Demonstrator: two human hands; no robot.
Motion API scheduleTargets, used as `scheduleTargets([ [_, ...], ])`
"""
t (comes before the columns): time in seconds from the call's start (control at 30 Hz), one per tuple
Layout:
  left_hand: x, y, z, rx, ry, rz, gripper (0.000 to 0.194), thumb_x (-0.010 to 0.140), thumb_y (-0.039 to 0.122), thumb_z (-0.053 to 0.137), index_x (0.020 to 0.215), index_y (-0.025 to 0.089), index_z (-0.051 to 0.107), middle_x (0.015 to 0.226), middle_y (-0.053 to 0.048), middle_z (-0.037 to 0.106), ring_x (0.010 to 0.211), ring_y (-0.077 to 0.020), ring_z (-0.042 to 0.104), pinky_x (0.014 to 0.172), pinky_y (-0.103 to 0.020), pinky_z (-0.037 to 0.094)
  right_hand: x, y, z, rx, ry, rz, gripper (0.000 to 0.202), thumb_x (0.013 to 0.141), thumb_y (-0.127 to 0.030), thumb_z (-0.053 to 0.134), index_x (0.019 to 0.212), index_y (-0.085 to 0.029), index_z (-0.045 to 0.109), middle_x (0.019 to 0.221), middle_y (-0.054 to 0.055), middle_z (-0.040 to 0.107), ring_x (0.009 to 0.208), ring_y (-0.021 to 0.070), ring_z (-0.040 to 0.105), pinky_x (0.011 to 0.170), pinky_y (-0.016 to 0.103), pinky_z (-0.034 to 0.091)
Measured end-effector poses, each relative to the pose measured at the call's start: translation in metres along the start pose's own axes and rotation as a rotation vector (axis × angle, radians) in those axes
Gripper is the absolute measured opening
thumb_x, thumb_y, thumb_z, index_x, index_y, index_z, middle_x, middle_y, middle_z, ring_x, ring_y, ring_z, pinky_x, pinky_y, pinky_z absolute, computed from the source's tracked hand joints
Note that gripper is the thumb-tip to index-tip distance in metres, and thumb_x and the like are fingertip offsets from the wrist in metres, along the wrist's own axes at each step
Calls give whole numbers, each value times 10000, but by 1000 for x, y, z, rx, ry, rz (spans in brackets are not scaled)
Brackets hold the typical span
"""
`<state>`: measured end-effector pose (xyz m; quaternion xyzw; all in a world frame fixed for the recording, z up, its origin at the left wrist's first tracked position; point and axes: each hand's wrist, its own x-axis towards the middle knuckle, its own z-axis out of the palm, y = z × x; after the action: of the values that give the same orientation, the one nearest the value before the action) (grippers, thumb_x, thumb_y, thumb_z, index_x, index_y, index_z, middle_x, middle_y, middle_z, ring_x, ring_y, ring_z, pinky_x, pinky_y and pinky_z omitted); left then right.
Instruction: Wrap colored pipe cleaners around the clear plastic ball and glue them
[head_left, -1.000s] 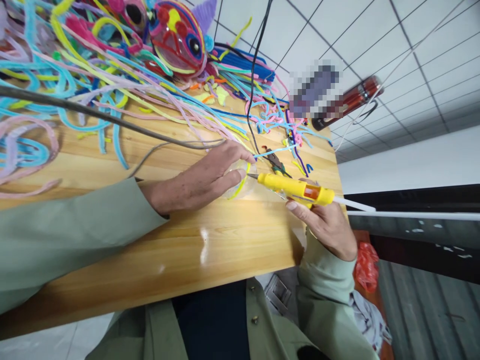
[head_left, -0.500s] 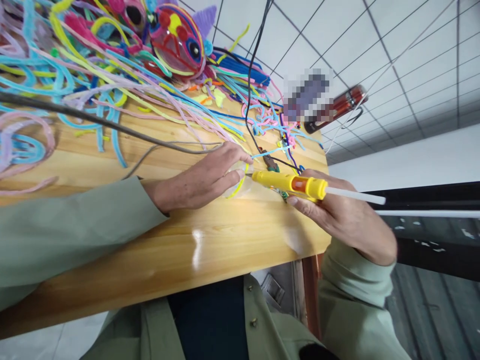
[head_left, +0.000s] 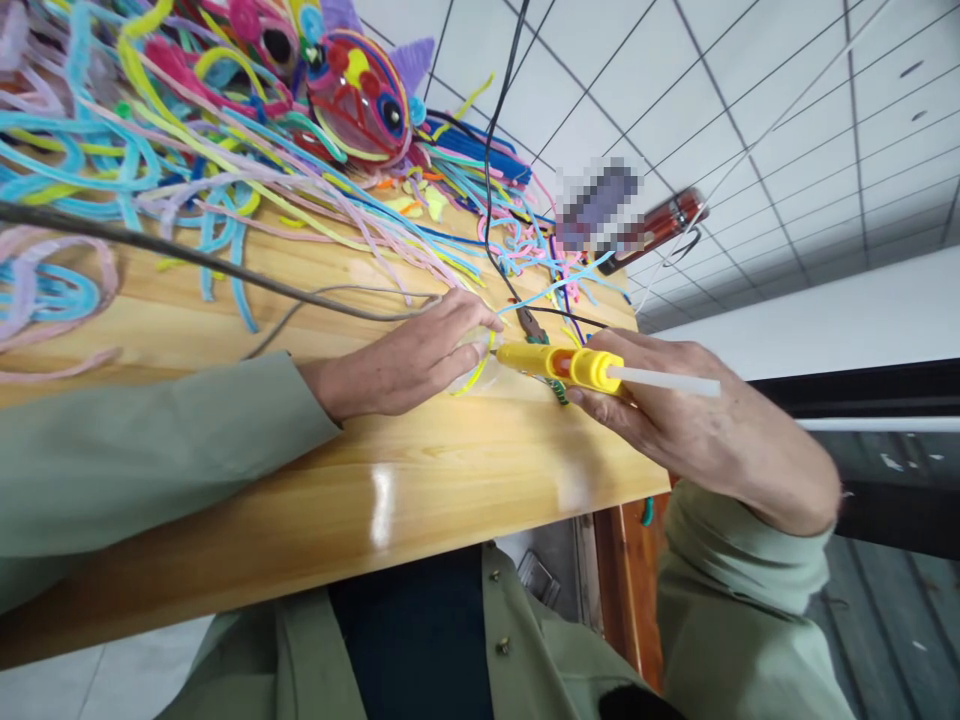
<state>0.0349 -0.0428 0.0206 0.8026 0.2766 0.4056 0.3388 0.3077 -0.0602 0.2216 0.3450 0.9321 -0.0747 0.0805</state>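
Note:
My left hand [head_left: 412, 355] rests over the wooden table, fingers closed on a clear round piece [head_left: 487, 375] with a yellow strip [head_left: 477, 372] across it. A thin light-blue strip [head_left: 555, 287] runs from its fingertips to the upper right. In my right hand [head_left: 660, 400] is a yellow glue gun [head_left: 559, 364], its nozzle close to the strip at my left fingertips. A white glue stick [head_left: 667, 381] sticks out of its back end. Whether the nozzle touches the strip, I cannot tell.
Colourful fuzzy stems [head_left: 225, 165] cover the upper left of the table [head_left: 450, 470], around a decorated fish-like figure [head_left: 360, 100]. Pliers [head_left: 532, 325] lie behind the glue gun. Dark cables [head_left: 225, 260] cross the table. A red flask [head_left: 664, 225] stands at the far edge.
The glue gun has shifted slightly left, and its glue stick appears shorter. My right forearm has swung outward. The light-blue strip now reaches farther to the upper right.

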Motion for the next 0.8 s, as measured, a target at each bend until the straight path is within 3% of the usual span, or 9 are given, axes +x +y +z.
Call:
scheduleTargets([
  [0.2, -1, -5, 2, 17, 9, 46, 365, 1242, 332, 463, 1431, 186, 739, 1499, -174, 716, 1469, -380, 629, 1378, -622, 485, -3, 0, 5, -20, 30, 23, 308, 1256, -482, 557, 1086, -263, 693, 981, 66, 745, 746, 226, 627, 683, 392, 419],
  [0.3, -2, -5, 2, 33, 10, 25, 397, 1248, 323, 429, 1479, 184, 721, 1514, -179, 709, 1468, -380, 637, 1383, -636, 484, -9, 4, 14, 20, 96, 41, 318, 1252, -478, 578, 1063, -259, 711, 984, 73, 770, 801, 241, 689, 725, 377, 484],
  [0.47, -2, -7, 2, 54, 19, 40, 369, 1230, 325, 439, 1433, 212, 726, 1516, -160, 700, 1465, -380, 634, 1369, -635, 507, -29, 18, 41, 190, 250, 267, 433, 1176, -646, 712, 1041, -248, 817, 964, 80, 834, 836, 270, 746, 780, 386, 568],
  [0.63, -3, -5, 1, 39, 14, -20, 435, 1236, 364, 386, 1502, 181, 678, 1513, -177, 703, 1492, -372, 644, 1376, -607, 512, -29, 35, 84, 579, 612, 420, 545, 1020, -786, 875, 1029, -241, 845, 944, 50, 837, 820, 245, 748, 782, 385, 608],
  [0.73, -5, -5, 1, 23, 33, -37, 411, 1228, 376, 422, 1492, 194, 679, 1527, -166, 710, 1520, -369, 640, 1393, -597, 505, -3, 38, 112, 868, 848, 401, 540, 965, -764, 944, 990, -240, 813, 789, -22, 699, 652, 152, 593, 637, 316, 525],
  [0.8, -6, -6, 3, 28, 57, -37, 390, 1230, 382, 448, 1492, 202, 673, 1529, -160, 715, 1521, -366, 641, 1400, -604, 503, 21, 37, 131, 1040, 942, 369, 492, 973, -717, 958, 992, -253, 796, 730, -62, 602, 613, 126, 549, 621, 297, 517],
])
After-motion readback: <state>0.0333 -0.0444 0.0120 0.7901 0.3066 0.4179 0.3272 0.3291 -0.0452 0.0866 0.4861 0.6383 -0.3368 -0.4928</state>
